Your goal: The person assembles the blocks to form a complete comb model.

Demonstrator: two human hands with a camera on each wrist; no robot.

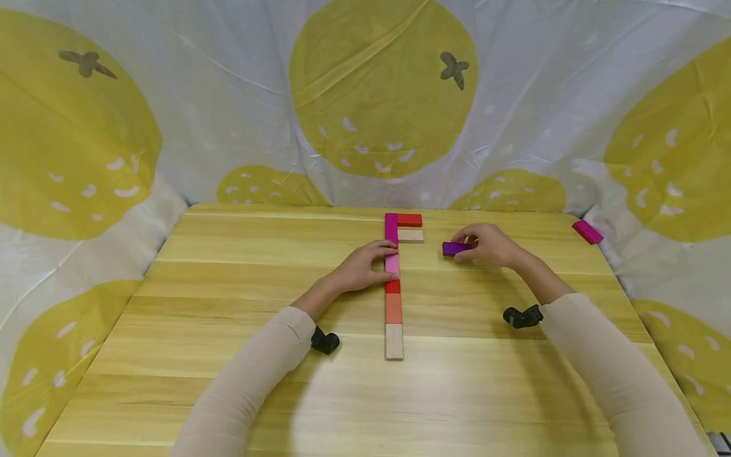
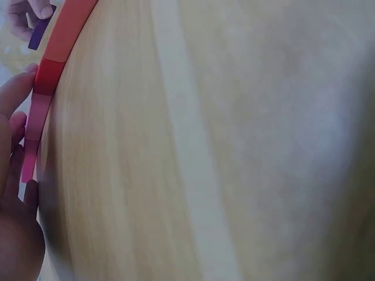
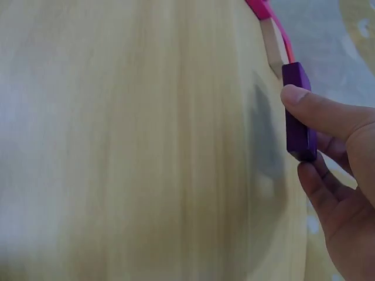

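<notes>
On the table a row of wooden blocks runs toward the front: a magenta block (image 1: 391, 227), a pink block (image 1: 391, 265), a red block (image 1: 393, 287), an orange-red block (image 1: 394, 309) and a plain wood block (image 1: 394, 343). My left hand (image 1: 360, 268) rests against the row's left side, thumb and fingertips on the pink block and the magenta one's near end. To the right of the row, my right hand (image 1: 485, 244) pinches a purple block (image 3: 299, 111) between thumb and fingers, held above the tabletop with its shadow below.
Beside the row's far end, a second red block (image 1: 410, 220) and another plain wood block (image 1: 411, 237) stick out to the right. Another magenta block (image 1: 587, 232) lies at the table's back right edge. A fruit-print curtain (image 1: 245, 95) hangs behind the table (image 1: 228, 254).
</notes>
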